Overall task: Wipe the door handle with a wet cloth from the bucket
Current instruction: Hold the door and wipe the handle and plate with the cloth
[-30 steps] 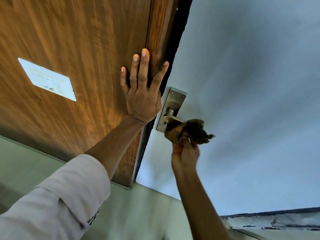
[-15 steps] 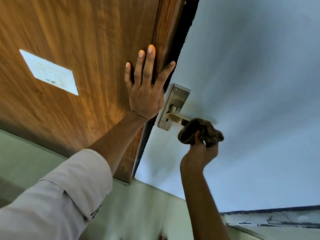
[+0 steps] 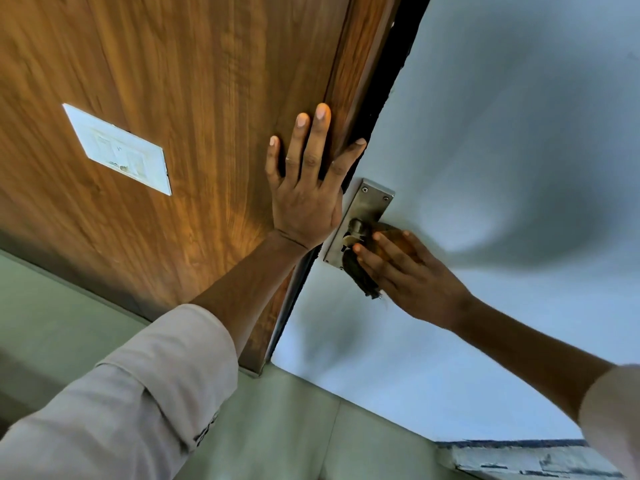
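The steel door handle plate (image 3: 371,206) is fixed to the pale grey door (image 3: 502,133) beside its edge. My right hand (image 3: 412,271) presses a dark brown cloth (image 3: 360,275) flat against the lower part of the plate and around the lever, which the cloth and fingers mostly hide. My left hand (image 3: 304,188) lies flat with fingers spread on the wooden panel (image 3: 173,81), just left of the plate, holding nothing. The bucket is out of view.
A white switch plate (image 3: 119,150) sits on the wooden panel to the left. Pale green tiled floor (image 3: 294,427) lies below. A chipped dark-edged ledge (image 3: 519,459) runs along the lower right.
My right hand has moved from gripping the cloth around the lever's end to pressing it flat against the plate at the lever's base. My left hand has stayed on the wood.
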